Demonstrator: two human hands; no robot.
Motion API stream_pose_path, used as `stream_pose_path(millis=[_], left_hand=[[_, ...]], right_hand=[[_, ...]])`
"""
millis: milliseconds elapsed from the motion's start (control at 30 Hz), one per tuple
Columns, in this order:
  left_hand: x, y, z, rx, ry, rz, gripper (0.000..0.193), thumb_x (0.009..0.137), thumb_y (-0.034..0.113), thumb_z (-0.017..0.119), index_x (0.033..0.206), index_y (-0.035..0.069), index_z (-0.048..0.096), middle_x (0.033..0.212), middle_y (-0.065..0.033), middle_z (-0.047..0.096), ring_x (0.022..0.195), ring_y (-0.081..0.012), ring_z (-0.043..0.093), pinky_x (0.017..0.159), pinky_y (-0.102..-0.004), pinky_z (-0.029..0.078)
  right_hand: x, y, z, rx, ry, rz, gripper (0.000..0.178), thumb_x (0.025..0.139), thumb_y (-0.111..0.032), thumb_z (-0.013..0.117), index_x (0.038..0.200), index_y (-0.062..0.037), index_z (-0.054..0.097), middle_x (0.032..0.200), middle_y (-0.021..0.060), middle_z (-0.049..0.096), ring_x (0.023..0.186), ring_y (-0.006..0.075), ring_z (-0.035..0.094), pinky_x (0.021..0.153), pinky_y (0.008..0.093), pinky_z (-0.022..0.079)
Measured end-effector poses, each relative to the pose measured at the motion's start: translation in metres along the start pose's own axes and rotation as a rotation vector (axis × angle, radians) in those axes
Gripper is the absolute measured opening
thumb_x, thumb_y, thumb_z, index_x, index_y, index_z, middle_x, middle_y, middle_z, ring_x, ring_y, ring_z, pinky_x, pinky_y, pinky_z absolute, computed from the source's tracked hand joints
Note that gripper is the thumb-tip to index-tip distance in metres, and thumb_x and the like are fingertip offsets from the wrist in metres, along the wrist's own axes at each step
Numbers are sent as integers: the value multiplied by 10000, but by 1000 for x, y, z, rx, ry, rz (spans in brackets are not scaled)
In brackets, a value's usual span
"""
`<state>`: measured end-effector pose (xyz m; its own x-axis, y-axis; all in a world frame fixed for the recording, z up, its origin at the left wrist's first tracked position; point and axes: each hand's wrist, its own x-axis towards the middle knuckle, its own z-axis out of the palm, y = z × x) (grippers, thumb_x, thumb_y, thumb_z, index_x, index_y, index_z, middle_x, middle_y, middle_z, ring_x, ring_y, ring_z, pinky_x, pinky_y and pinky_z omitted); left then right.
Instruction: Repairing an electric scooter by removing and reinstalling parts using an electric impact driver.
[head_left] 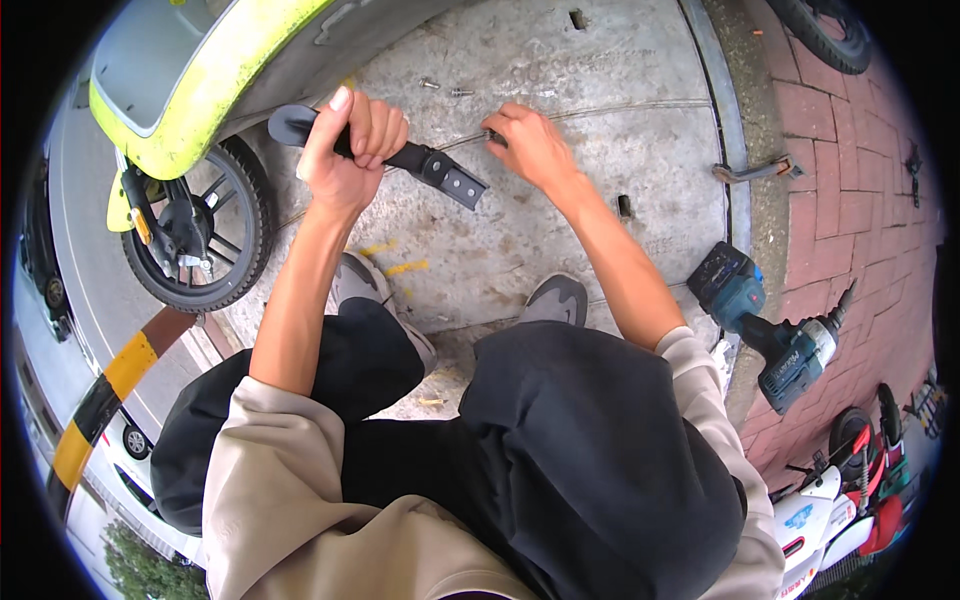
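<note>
My left hand (348, 140) is wrapped round a black kickstand (405, 158). Its rounded foot (291, 126) sticks out past my thumb. The flat mounting end (455, 182), with holes or bolts in it, points down to the right. To the right, my right hand (527, 145) is closed low over the grey ground, fingertips pinched on a small dark piece (495, 138) too small to name. Two small metal bolts, one silver bolt (429, 84) and another bolt (461, 93), lie on the ground beyond and between my hands.
At the left stands a yellow-green and grey vehicle body (240, 60) with a black wheel (205, 225). A teal cordless drill (775, 335) lies at the right, near a worn metal stand-like piece (755, 172) on the curb. Parked scooters (820, 520) are at lower right, a striped pole (120, 370) at left.
</note>
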<state>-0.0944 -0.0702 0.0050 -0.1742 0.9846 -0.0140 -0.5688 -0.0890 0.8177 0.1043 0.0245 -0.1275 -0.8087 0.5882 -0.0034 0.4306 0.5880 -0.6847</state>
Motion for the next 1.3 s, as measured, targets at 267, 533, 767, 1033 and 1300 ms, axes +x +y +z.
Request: stream_pose_path(millis=[267,533,767,1033,1300], left_hand=[[22,-10,5,28,43,8,179,905,157,448,892,15,556,458,21,291,457,-94,263,526,-284,258],[47,-42,43,8,-44,-20,197,912,210,460,816,48,521,459,17,293,459,-104,275,533,-295,263],[53,-50,60,38,-198,18,294,968,304,418,829,60,504,467,22,303,463,-99,268,533,-295,257],[50,-49,62,18,-211,48,308,978,293,413,821,45,506,463,28,301,448,-93,254,515,-291,249],[44,-51,60,63,-200,47,293,970,291,413,807,62,496,479,20,313,464,-94,267,533,-293,250]], right_hand=[[-49,-12,-5,818,401,470,197,827,-77,752,1017,-33,727,862,56,711,705,110,648,629,263,511],[-78,-49,-33,1146,384,593,172,838,-25,743,1007,7,729,783,56,707,635,80,626,562,228,481],[-74,-45,-55,938,334,809,166,845,-66,757,989,15,747,767,56,705,559,65,553,502,222,426],[-70,-39,-55,1116,274,857,161,839,-50,749,966,49,739,783,60,713,548,64,523,492,213,403],[-62,-41,-43,874,365,842,154,794,-83,788,906,20,762,684,95,707,489,101,611,470,270,469]])
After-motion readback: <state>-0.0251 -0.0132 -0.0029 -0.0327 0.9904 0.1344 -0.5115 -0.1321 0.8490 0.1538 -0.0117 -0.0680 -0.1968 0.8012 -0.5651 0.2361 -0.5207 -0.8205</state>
